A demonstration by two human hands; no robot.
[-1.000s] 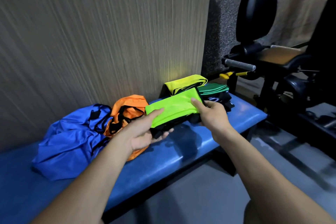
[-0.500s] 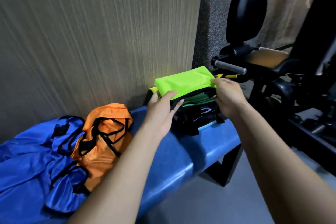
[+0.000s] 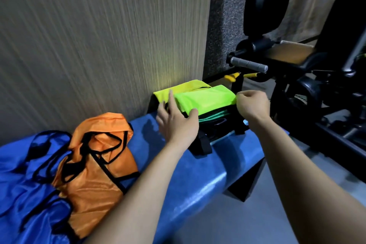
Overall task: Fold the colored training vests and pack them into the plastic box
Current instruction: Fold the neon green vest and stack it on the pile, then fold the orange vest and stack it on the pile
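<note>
A blue padded surface point(image 3: 208, 174) runs from 8 o'clock toward the middle, set against a grey-brown streaked wall point(image 3: 99, 35) that fills the 10 to 12 o'clock part. At 2 to 3 o'clock stands a black exercise machine point(image 3: 316, 85) with a tall black back pad point(image 3: 267, 0), a grey grip bar point(image 3: 249, 65) and yellow-handled parts point(image 3: 231, 77) beneath. Grey floor point(image 3: 257, 220) lies at 5 o'clock.

Plastic box: mostly hidden under the folded lime vest point(image 3: 206, 101) and yellow vest point(image 3: 178, 90); walls cannot be made out.
Blue vests point(image 3: 25, 180): cut off by the left edge.
Right hand point(image 3: 253, 105): fingertips curl out of sight.
Wall point(image 3: 99, 35): blurred.
</note>
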